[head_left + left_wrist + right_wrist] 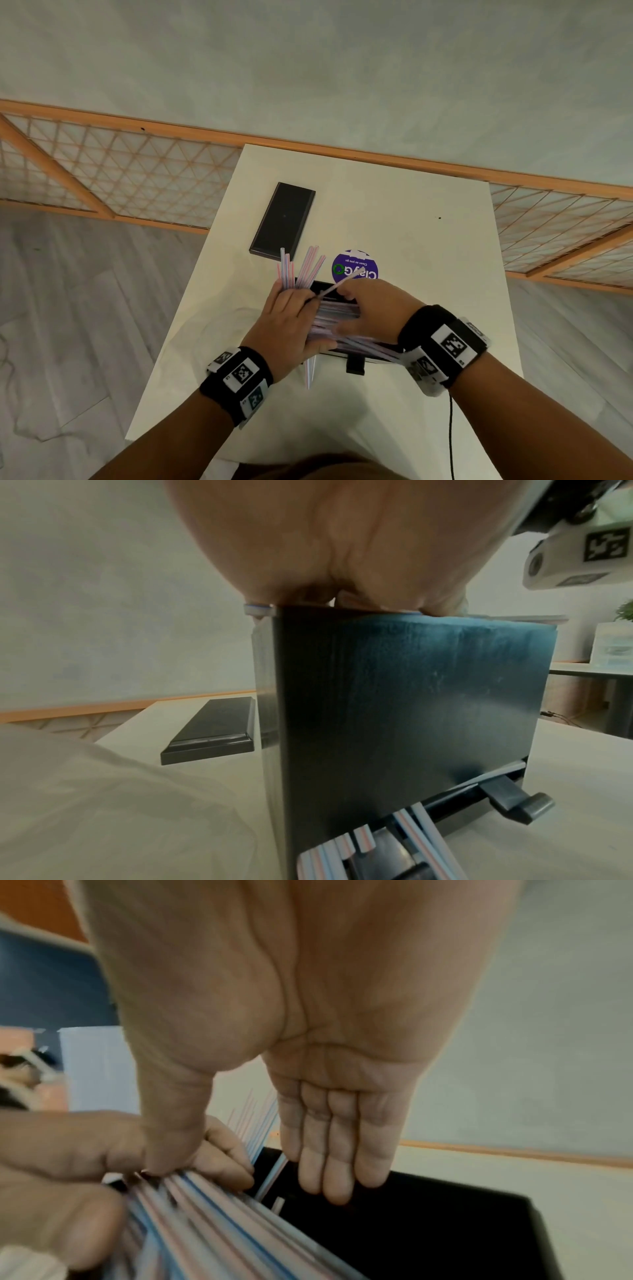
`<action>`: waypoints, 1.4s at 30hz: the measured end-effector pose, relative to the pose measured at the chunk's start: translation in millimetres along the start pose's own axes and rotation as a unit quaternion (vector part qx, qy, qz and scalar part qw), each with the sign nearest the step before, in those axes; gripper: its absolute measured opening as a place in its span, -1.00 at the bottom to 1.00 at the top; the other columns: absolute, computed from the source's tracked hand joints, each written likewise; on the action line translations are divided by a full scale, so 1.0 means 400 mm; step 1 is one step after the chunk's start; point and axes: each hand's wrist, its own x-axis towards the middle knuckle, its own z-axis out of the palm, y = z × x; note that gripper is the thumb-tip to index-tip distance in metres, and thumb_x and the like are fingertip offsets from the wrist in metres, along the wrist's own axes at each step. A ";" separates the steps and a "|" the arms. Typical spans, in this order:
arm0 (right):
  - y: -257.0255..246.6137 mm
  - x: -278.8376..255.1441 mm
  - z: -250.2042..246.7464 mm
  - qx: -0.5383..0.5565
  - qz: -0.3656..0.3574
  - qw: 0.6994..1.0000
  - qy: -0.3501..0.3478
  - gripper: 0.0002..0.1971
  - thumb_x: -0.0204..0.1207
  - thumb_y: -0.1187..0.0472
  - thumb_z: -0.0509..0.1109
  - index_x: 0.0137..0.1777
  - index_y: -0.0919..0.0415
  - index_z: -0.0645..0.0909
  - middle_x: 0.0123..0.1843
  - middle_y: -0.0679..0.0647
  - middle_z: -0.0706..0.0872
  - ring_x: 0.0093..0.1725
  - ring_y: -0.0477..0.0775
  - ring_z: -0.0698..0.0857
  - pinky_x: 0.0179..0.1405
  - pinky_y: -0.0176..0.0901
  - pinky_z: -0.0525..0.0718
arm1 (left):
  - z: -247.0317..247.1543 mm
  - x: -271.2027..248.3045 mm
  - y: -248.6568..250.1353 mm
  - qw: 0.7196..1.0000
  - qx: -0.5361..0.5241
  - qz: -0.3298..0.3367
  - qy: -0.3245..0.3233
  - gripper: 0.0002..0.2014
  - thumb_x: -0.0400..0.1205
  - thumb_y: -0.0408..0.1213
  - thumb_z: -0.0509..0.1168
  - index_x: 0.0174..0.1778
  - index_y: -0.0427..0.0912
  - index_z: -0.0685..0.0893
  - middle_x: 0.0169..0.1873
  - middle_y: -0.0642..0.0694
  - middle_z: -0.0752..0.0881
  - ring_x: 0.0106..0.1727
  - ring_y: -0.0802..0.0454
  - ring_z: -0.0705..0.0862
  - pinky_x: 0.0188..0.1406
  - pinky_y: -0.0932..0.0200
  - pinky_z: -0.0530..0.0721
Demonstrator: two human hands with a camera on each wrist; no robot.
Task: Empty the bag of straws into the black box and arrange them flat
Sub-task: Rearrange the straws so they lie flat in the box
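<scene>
Nearest me, a few stray straws [309, 371] are poking out past the box's [404, 696] near edge, beside a small black lever [355, 365] at its base. I am watching both hands working over the box on the table [428, 240]. The left hand [287, 322] is gripping a bunch of straws that is fanning up and away at the far side, fingers curled round them, heel resting on the box's top edge. The right hand [368, 305] is lying across the main bundle [212, 1218] with its fingers straight and together, thumb pressing down on the straws; one straw seems to be crossing over its knuckles, though the head view is too soft to be sure.

I am judging these straws as very light, thin and slippery against each other, stiff enough to spring out of line, easy to kink if squeezed. I would be taking them as a bundle near mid-length, then patting the ends level with flat fingers.

Further off, a purple sticker [355, 265] is showing just past the box, and a black lid [283, 221] is lying flat beyond it. The crumpled bag [103, 791] is lying left of the box.
</scene>
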 end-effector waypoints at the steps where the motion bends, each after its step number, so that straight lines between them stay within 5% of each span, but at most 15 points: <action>1: 0.005 -0.009 -0.003 0.014 0.010 1.000 0.008 -0.56 0.48 -0.20 0.53 0.24 0.00 0.60 0.12 -0.09 0.73 0.08 0.02 0.69 0.11 -0.09 0.69 | -0.006 -0.002 0.001 1.000 -0.004 -0.002 0.002 -0.20 0.69 0.48 0.03 0.46 -0.15 0.65 0.33 -0.10 0.63 0.41 -0.12 0.58 0.76 -0.29 0.15; 5: 0.021 -0.035 -0.003 0.078 0.070 0.990 0.095 -0.71 0.56 -0.07 0.51 -0.09 0.07 0.51 -0.23 -0.04 0.69 -0.22 0.06 0.62 -0.28 -0.16 0.51 | -0.057 -0.002 0.011 0.993 -0.074 -0.060 0.073 -0.36 0.73 0.38 0.06 0.43 -0.07 0.61 0.33 -0.03 0.60 0.44 -0.02 0.53 0.77 -0.23 0.11; 9: 0.028 -0.016 -0.013 0.187 0.143 0.959 0.156 -0.67 0.62 -0.02 0.48 0.17 0.10 0.45 -0.21 0.00 0.75 -0.20 -0.01 0.70 -0.31 -0.23 0.51 | -0.131 0.014 0.001 0.937 -0.186 -0.229 0.185 -0.46 0.67 0.12 0.39 0.46 -0.12 0.52 0.39 -0.10 0.56 0.44 -0.01 0.45 0.52 -0.04 0.42; 13: 0.002 0.036 -0.020 0.225 0.145 0.955 0.130 -0.68 0.63 0.02 0.45 0.13 0.30 0.62 -0.17 0.17 0.81 -0.17 0.22 0.80 -0.08 0.03 0.74 | -0.125 0.047 -0.057 0.893 -0.266 -0.357 0.062 -0.28 0.68 0.05 0.38 0.68 -0.21 0.33 0.59 -0.19 0.47 0.56 -0.20 0.45 0.59 -0.18 0.44; 15: -0.023 0.061 -0.021 0.250 0.133 0.953 0.105 -0.71 0.63 0.10 0.44 0.05 0.40 0.65 -0.28 0.15 0.76 -0.30 0.17 0.78 -0.12 0.06 0.74 | -0.108 0.061 -0.076 0.868 -0.318 -0.382 -0.018 -0.35 0.68 0.11 0.32 0.64 -0.13 0.43 0.56 -0.15 0.54 0.50 -0.20 0.55 0.53 -0.22 0.51; 18: -0.061 0.087 -0.026 0.273 0.115 0.949 0.105 -0.86 0.62 0.13 0.44 -0.01 0.22 0.64 -0.33 0.00 0.71 -0.38 0.00 0.74 -0.26 -0.14 0.66 | -0.112 0.078 -0.066 0.849 -0.381 -0.363 -0.048 -0.69 0.69 0.09 0.32 0.23 0.01 0.67 0.12 -0.07 0.76 0.17 -0.14 0.73 0.22 -0.14 0.69; 21: -0.099 0.106 -0.036 0.258 0.099 0.956 0.096 -0.82 0.62 0.15 0.42 -0.14 0.25 0.65 -0.34 0.09 0.74 -0.38 0.00 0.67 -0.28 -0.11 0.67 | -0.114 0.092 -0.049 0.841 -0.417 -0.342 -0.044 -0.73 0.63 0.11 0.41 0.10 0.02 0.70 -0.03 -0.08 0.80 0.02 -0.05 0.76 0.23 -0.21 0.71; 23: -0.120 0.120 -0.041 0.242 0.088 0.964 0.072 -0.75 0.64 0.18 0.36 -0.13 0.38 0.69 -0.25 0.21 0.74 -0.30 0.06 0.63 -0.14 0.03 0.70 | -0.115 0.100 -0.045 0.853 -0.417 -0.309 -0.045 -0.64 0.53 0.27 0.41 0.16 0.20 0.71 0.00 0.09 0.83 0.09 0.07 0.77 0.47 -0.39 0.54; 26: -0.143 0.127 -0.050 0.238 0.061 0.969 0.035 -0.78 0.64 0.32 0.26 -0.12 0.38 0.72 -0.19 0.18 0.69 -0.18 0.10 0.61 0.01 0.11 0.68 | -0.118 0.118 -0.045 0.875 -0.382 -0.295 -0.041 -0.52 0.41 0.44 0.24 0.16 0.32 0.68 0.02 0.25 0.80 0.22 0.10 0.70 0.68 -0.56 -0.05; 28: -0.156 0.119 -0.059 0.245 0.029 0.969 0.025 -0.72 0.65 0.37 0.22 -0.08 0.19 0.78 -0.11 0.08 0.73 -0.09 0.11 0.65 0.08 0.05 0.68 | -0.130 0.124 -0.046 0.870 -0.382 -0.311 -0.034 -0.68 0.47 0.36 0.18 -0.06 0.35 0.72 -0.21 0.29 0.79 0.15 -0.05 0.72 0.64 -0.63 0.01; 31: -0.166 0.090 -0.078 0.256 0.004 0.966 0.035 -0.57 0.69 0.41 0.15 0.35 0.11 0.76 0.17 -0.02 0.73 0.11 -0.04 0.64 0.12 -0.28 0.58 | -0.131 0.126 -0.055 0.837 -0.422 -0.347 -0.036 -0.71 0.65 0.27 0.23 -0.32 0.32 0.70 -0.46 0.04 0.70 0.14 -0.47 0.69 0.48 -0.77 0.28; 34: -0.145 0.069 -0.084 0.235 0.008 0.970 0.066 -0.58 0.74 0.35 0.16 0.51 0.12 0.63 0.27 -0.04 0.66 0.19 -0.11 0.55 0.24 -0.25 0.47 | -0.139 0.135 -0.071 0.853 -0.392 -0.344 -0.006 -0.61 0.73 0.27 0.16 -0.18 0.13 0.73 -0.35 0.09 0.70 -0.04 -0.18 0.74 0.49 -0.44 0.49; 37: -0.114 0.054 -0.069 0.218 0.020 0.972 0.089 -0.61 0.72 0.27 0.24 0.51 0.11 0.60 0.28 -0.04 0.68 0.20 -0.07 0.61 0.36 -0.10 0.60 | -0.184 0.146 -0.078 0.849 -0.423 -0.315 0.036 -0.57 0.75 0.23 0.19 0.03 -0.01 0.82 -0.06 0.04 0.79 0.00 0.07 0.73 0.18 0.03 0.60; 42: -0.079 0.023 -0.064 0.253 0.037 0.958 0.130 -0.62 0.68 0.15 0.38 0.48 0.01 0.61 0.28 -0.04 0.69 0.18 0.02 0.73 0.33 -0.08 0.68 | -0.310 0.146 -0.076 0.862 -0.441 -0.234 0.091 -0.63 0.82 0.06 0.16 0.31 -0.02 0.77 0.15 0.08 0.82 0.21 0.24 0.75 0.26 0.24 0.67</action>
